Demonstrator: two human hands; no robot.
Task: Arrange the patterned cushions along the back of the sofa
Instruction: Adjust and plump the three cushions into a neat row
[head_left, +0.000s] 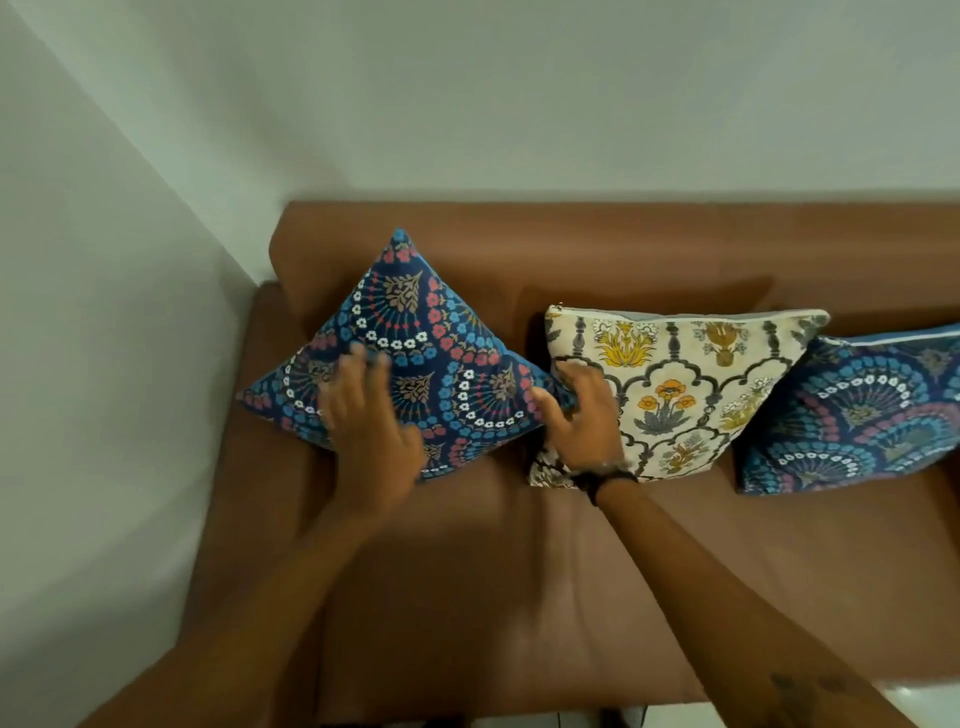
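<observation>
Against the brown leather sofa (649, 244) back, cream floral cushion (691, 395) and blue fan-print cushion (872, 410) sit done, while my left hand (371, 441) and right hand (584, 415), fingers spread, hold nothing, steadying the diamond-tilted navy floral cushion (415, 332).

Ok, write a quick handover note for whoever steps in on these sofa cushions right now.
Left hand: open, flat on the dark blue floral diamond-set cushion.
Right hand: open, at that cushion's right corner, over the cream flower-print cushion.
All three cushions lean against the brown sofa back; the blue fan-pattern cushion sits rightmost.
Done: cream and right cushions sit square.
Left: probably turn the left one square, if a matching row is wanted.
</observation>
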